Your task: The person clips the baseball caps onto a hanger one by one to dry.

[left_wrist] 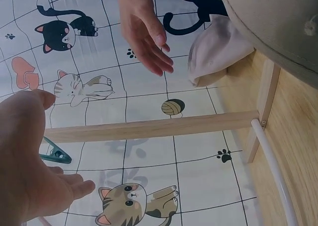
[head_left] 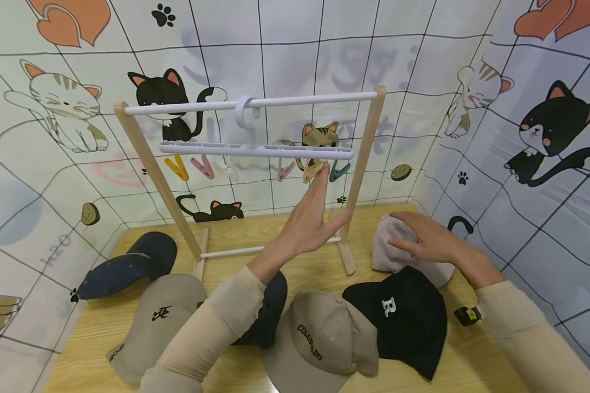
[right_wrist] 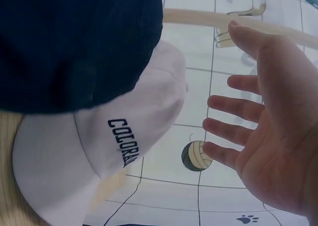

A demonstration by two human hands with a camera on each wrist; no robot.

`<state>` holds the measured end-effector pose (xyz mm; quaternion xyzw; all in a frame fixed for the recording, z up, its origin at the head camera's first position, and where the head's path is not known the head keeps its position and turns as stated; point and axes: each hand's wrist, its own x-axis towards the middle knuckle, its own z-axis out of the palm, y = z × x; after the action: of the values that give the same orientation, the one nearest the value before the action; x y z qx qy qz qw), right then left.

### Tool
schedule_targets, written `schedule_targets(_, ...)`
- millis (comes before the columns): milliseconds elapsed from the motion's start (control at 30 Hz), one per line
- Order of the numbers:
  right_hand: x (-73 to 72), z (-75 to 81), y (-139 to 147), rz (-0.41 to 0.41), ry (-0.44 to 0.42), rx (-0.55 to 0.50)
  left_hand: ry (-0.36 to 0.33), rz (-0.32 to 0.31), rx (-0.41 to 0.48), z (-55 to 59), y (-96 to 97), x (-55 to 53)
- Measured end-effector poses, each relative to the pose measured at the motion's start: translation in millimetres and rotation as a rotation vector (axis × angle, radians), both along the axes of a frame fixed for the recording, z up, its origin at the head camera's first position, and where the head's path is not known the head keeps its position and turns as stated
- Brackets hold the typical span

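Note:
A white hanger [head_left: 255, 149] hooks over the rack's top bar, with several coloured clips along its underside. My left hand [head_left: 307, 221] reaches up beneath the hanger's right part, fingers extended by the beige clip [head_left: 312, 170]; whether they touch it I cannot tell. Close beside it hangs a teal clip [head_left: 340, 171], also seen in the left wrist view. My right hand [head_left: 430, 240] hovers in front of the pale pink cap [head_left: 385, 245], fingers spread and holding nothing. In the right wrist view that cap [right_wrist: 144, 102] shows dark lettering, partly hidden by a dark cap [right_wrist: 74, 47].
The wooden rack [head_left: 369, 158] stands on a wood-grain table [head_left: 88, 338]. A navy cap [head_left: 128, 267], a taupe cap [head_left: 169, 305], a dark cap [head_left: 275, 311] behind my left forearm, a Colorado cap [head_left: 319, 333] and a black cap [head_left: 413, 316] lie in front. A small black object [head_left: 467, 315] sits by my right sleeve.

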<state>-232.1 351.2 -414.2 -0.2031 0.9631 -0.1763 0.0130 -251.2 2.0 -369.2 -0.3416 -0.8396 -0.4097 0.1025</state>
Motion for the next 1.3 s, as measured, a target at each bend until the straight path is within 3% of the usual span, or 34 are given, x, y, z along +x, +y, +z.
schedule_targets(333,-20.3,1.5,7,-0.006,-0.039,0.034,0.03,0.003,0.035,3.4,8.8,-4.1)
schedule_targets(600,-39.7,5.0,10,0.017,-0.097,0.065,0.093,0.046,0.085,7.6,15.8,-6.2)
schedule_targets(933,-58.5,1.4,7,0.021,-0.158,0.054,0.119,0.097,0.152,5.6,23.0,-9.0)
schedule_targets(1200,-75.8,1.5,-4,0.064,-0.297,0.117,0.308,0.201,0.187,8.5,29.9,-13.9)
schedule_targets(1300,-80.5,3.0,-7,0.08,-0.322,0.176,0.347,0.236,0.189,9.6,31.6,-13.7)
